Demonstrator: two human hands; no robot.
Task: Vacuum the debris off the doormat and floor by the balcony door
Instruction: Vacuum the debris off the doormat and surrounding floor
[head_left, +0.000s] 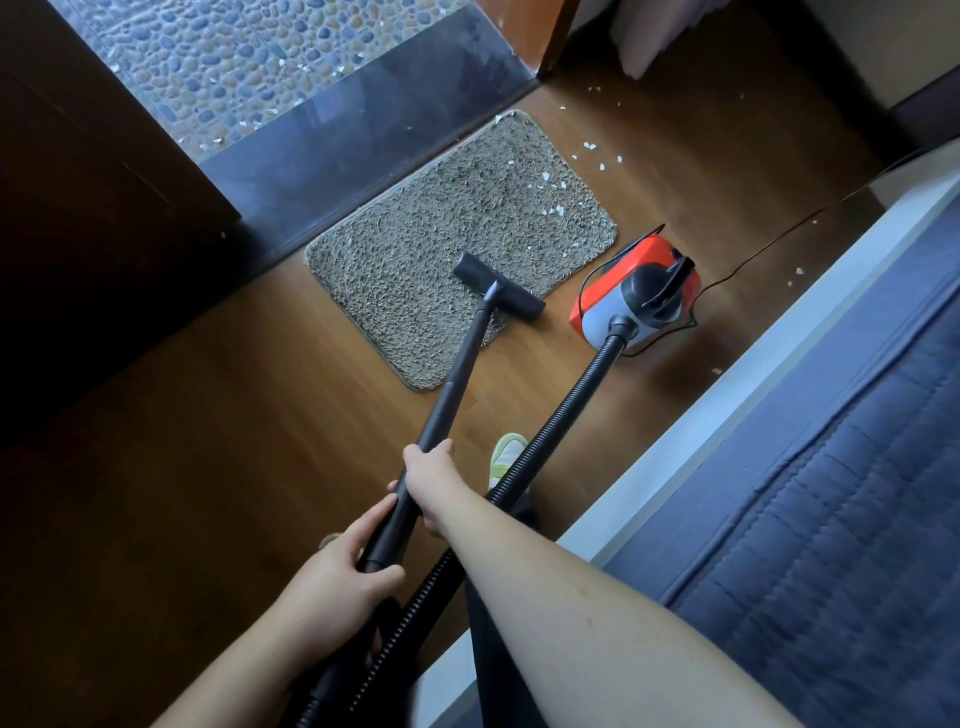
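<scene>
Black wand (457, 374) gripped two-handed for push control: right hand (428, 480) clamped high, left hand (345, 577) clamped at hose joint; nozzle (498, 287) on doormat (415, 249) near edge; white debris (556, 210) remains toward 1 o'clock; orange vacuum (636, 293) parked beside mat at 3 o'clock, hose slack
</scene>
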